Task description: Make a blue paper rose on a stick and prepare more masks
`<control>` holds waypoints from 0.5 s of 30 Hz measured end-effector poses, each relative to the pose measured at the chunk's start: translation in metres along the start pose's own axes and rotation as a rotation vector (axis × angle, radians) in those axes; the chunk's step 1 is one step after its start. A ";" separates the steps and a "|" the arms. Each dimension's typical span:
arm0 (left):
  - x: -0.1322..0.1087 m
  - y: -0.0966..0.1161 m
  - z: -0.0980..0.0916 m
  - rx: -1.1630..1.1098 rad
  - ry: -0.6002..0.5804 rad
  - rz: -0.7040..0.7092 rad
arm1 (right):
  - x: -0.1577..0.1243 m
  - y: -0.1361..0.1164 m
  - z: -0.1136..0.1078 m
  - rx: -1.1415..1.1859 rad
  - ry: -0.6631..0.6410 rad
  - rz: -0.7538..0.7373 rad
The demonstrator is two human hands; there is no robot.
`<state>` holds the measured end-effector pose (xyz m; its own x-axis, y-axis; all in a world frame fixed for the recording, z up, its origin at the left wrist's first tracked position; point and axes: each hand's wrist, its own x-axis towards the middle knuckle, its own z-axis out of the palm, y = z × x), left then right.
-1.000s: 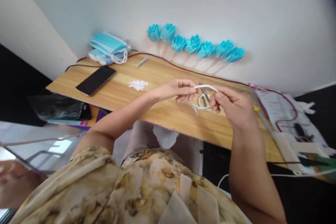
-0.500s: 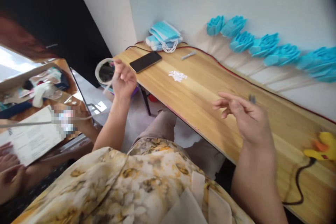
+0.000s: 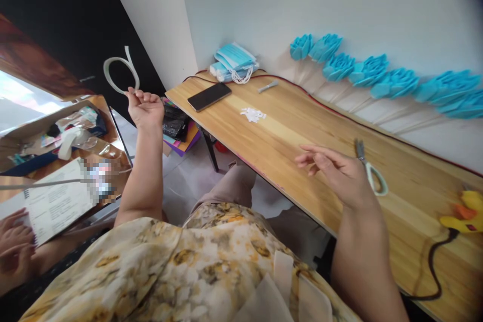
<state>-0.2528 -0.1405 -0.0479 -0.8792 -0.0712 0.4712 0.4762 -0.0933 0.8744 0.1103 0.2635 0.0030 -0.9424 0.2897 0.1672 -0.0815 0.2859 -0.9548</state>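
Note:
My left hand (image 3: 142,107) is raised out to the left, away from the wooden table (image 3: 287,146), and pinches a curled white strip (image 3: 119,73) that loops above its fingers. My right hand (image 3: 337,173) hovers over the table's near edge with its fingers loosely apart and nothing in them. Small scissors (image 3: 370,170) with pale handles lie on the table just right of that hand.
A black phone (image 3: 209,96), a stack of blue face masks (image 3: 234,60), a small grey tool (image 3: 267,86) and white scraps (image 3: 252,114) sit at the table's far end. Blue paper flowers (image 3: 373,73) line the wall. A yellow glue gun (image 3: 463,215) lies right. Another person's hands (image 3: 15,241) hold papers at left.
My left hand has carried the white strip away from the table and lifted it higher to the left. My right hand let go of the strip and stays open over the table.

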 end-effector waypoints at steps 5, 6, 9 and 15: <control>-0.004 0.017 0.015 -0.018 0.154 -0.090 | 0.000 -0.001 -0.002 -0.040 -0.039 0.009; -0.004 0.022 0.019 -0.019 0.154 -0.102 | 0.000 -0.001 -0.002 -0.046 -0.042 0.009; -0.014 0.040 0.036 -0.199 0.185 -0.161 | -0.001 0.002 -0.002 -0.061 -0.052 0.016; -0.106 0.080 0.122 -0.564 -0.064 -0.343 | 0.003 -0.001 0.015 -0.038 -0.033 0.016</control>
<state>-0.1240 -0.0193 -0.0139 -0.9737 0.1131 0.1977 0.0898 -0.6071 0.7895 0.1025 0.2504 0.0007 -0.9537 0.2646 0.1430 -0.0542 0.3165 -0.9470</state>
